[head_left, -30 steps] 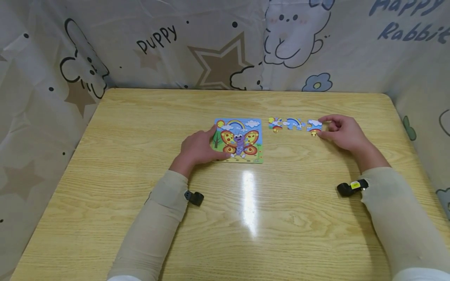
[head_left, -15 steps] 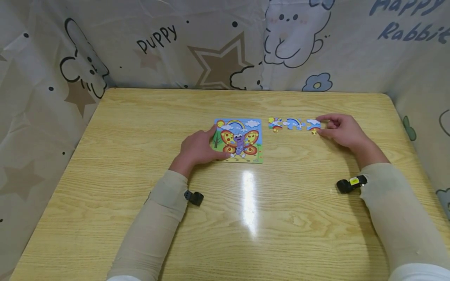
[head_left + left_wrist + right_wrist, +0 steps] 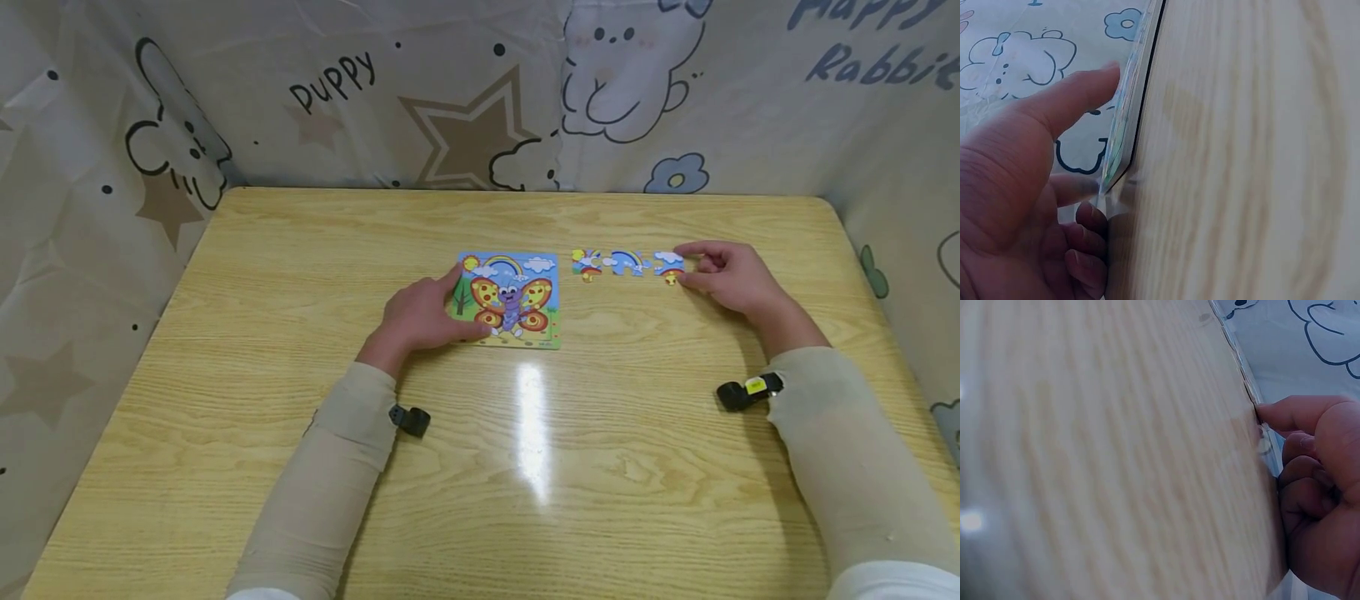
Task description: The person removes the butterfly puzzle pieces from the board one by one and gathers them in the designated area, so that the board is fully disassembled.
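Observation:
A square butterfly picture board [image 3: 542,321] lies flat on the wooden table. My left hand [image 3: 422,317] holds it from its left side, the thumb over the lower left part and a finger at the upper left edge. To the right of the board, three puzzle pieces lie in a row: a sun piece [image 3: 581,265], a rainbow piece [image 3: 624,262] and a cloud piece [image 3: 667,260]. My right hand [image 3: 731,279] pinches the cloud piece by its right side, with the other fingers curled. The right wrist view shows a fingertip [image 3: 1266,412] at the table-level pieces.
The wooden table [image 3: 637,467] stretches in front of and around both hands. A printed cloth [image 3: 300,142] with stars and cartoon animals hangs behind it and at both sides. A light reflection [image 3: 532,433] shows below the board.
My right hand and the cloud piece have shifted slightly left, toward the rainbow piece. My left hand keeps its hold on the board.

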`<control>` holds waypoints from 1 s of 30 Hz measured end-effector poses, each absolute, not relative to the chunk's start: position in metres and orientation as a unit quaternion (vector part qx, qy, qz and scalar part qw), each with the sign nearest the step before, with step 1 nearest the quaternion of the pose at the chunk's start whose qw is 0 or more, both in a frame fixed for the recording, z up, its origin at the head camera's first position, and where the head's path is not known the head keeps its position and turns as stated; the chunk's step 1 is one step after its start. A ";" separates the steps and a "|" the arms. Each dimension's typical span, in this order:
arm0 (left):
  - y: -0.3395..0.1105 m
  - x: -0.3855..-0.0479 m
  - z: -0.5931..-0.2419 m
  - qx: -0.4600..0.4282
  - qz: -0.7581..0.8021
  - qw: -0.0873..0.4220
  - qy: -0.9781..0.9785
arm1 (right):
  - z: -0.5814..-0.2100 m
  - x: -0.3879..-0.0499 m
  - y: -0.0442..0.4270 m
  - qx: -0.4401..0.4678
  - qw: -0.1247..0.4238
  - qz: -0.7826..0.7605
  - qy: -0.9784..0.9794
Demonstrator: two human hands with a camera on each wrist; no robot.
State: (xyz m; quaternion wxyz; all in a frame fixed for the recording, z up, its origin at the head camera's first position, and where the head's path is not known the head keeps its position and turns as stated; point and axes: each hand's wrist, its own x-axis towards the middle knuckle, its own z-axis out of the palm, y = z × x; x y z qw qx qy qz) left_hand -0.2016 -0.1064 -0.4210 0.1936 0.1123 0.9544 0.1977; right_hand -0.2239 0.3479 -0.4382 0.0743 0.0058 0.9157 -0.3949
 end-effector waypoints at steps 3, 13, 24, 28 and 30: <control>-0.108 -0.202 -0.420 0.115 0.206 0.195 0.952 | -0.438 -0.222 0.347 0.013 0.073 -0.413 0.908; -0.108 -0.203 -0.418 0.118 0.216 0.200 0.949 | -0.439 -0.215 0.343 0.030 0.045 -0.436 0.899; -0.107 -0.205 -0.418 0.118 0.217 0.193 0.950 | -0.436 -0.197 0.326 0.047 -0.029 -0.486 0.872; -0.108 -0.205 -0.419 0.121 0.214 0.195 0.950 | -0.436 -0.192 0.314 0.030 -0.041 -0.506 0.861; -0.108 -0.205 -0.419 0.120 0.214 0.195 0.949 | -0.437 -0.192 0.307 0.020 -0.044 -0.508 0.860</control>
